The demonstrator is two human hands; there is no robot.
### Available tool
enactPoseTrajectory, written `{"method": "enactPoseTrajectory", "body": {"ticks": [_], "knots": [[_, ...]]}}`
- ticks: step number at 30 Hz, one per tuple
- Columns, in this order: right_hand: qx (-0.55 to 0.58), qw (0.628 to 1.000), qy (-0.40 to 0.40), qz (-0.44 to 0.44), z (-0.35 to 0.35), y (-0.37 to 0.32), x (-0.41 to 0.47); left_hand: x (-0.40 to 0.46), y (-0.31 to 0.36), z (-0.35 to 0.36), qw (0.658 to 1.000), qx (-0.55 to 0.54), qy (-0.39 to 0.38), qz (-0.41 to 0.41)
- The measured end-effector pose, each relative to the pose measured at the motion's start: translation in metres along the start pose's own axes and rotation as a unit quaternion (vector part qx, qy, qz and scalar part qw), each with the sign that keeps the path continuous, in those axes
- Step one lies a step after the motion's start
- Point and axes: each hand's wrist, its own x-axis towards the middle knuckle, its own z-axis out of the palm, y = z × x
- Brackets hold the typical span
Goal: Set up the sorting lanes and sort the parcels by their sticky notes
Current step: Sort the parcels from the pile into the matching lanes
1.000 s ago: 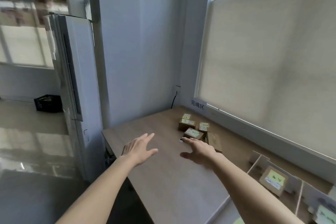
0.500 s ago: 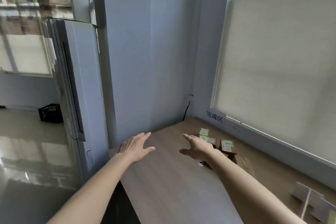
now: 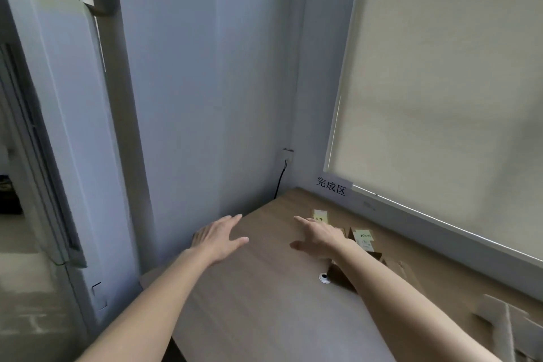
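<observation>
Parcels (image 3: 363,239) near tabletop's (image 3: 264,303) window edge; right hand (image 3: 318,236) before them, left hand (image 3: 219,235) near the wall edge, fingers straight, holding nothing.

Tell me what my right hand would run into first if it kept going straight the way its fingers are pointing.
Probably the parcel with the yellow sticky note, which lies just past the right hand where the fingertips point. Depth is unclear, so the hand may pass above it and go on toward the corner wall.
</observation>
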Motion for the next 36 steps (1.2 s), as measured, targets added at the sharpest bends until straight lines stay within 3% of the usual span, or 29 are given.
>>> {"method": "enactPoseTrajectory", "body": {"ticks": [7, 17, 28, 36], "knots": [[0.026, 0.994, -0.028, 0.104, 0.026, -0.021, 0.057, 0.101, -0.042, 0.008, 0.995, -0.007, -0.045, 0.088], [0.049, 0.980, -0.064, 0.184, 0.067, -0.021, 0.105, 0.184, -0.057, 0.062, 0.979, -0.006, -0.104, 0.173], [0.116, 0.950, -0.091, 0.274, 0.119, 0.079, 0.153, 0.284, 0.007, 0.147, 0.957, 0.003, -0.168, 0.237], [0.147, 0.913, -0.138, 0.354, 0.198, 0.189, 0.188, 0.369, 0.075, 0.269, 0.932, 0.017, -0.239, 0.273]]}}
